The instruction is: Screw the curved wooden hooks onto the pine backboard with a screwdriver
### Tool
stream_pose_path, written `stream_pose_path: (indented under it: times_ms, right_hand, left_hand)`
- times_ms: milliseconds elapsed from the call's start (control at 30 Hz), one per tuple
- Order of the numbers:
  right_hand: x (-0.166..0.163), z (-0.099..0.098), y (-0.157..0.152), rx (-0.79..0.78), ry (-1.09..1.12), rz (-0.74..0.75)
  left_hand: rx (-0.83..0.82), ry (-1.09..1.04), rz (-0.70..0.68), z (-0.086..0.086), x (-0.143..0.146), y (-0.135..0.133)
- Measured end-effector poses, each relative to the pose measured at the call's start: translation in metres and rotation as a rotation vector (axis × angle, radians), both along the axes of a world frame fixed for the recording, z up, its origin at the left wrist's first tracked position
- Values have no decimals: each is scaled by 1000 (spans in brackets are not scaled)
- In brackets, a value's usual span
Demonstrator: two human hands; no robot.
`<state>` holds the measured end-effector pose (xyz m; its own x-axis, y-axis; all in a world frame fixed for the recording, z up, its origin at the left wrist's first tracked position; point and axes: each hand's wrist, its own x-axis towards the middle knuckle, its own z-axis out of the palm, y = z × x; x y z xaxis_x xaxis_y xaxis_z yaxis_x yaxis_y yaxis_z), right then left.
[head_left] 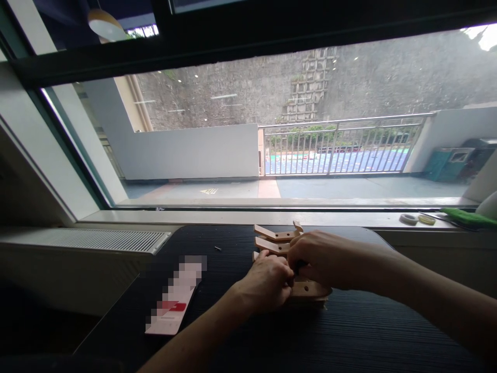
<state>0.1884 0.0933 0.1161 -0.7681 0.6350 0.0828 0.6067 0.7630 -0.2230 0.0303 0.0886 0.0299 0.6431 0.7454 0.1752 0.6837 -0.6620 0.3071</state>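
A wooden assembly of flat, notched pieces (pixel 276 237) lies on a black table (pixel 349 336) by a window. My left hand (pixel 266 282) rests closed on the near left part of the wooden pieces. My right hand (pixel 324 259) is closed over their middle, fingers curled and pinching at something small and dark between both hands that I cannot make out. A rounded wooden plate (pixel 310 291) shows beneath the hands. The far pieces stick out leftward, stacked and apart from the fingers.
A flat white and red packet (pixel 174 303) lies on the table to the left. A small dark pin (pixel 218 248) sits near the table's back. Tape rolls (pixel 408 219) and a green cloth (pixel 469 217) rest on the sill at right. A vent grille (pixel 97 239) is at left.
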Motion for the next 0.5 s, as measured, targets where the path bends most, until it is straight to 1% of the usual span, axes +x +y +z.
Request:
stream_pose_path:
  times_ms: [67, 133, 267, 333, 400, 500]
  right_hand:
    - [-3, 4, 0, -30, -82, 68]
    - [-8, 8, -1, -28, -147, 93]
    - [-15, 14, -1, 19, -260, 50]
    - [-15, 16, 0, 16, -308, 21]
    - [-14, 19, 1, -17, -337, 14]
    - [-11, 22, 2, -88, -333, 31]
  left_hand:
    - [-7, 8, 2, 1, 1, 0]
    - [-11, 13, 0, 1, 1, 1]
    - [11, 37, 32, -1, 3, 1]
    - [27, 50, 63, -2, 4, 0]
    - [22, 54, 71, -3, 4, 0]
    - [8, 41, 45, -2, 3, 0]
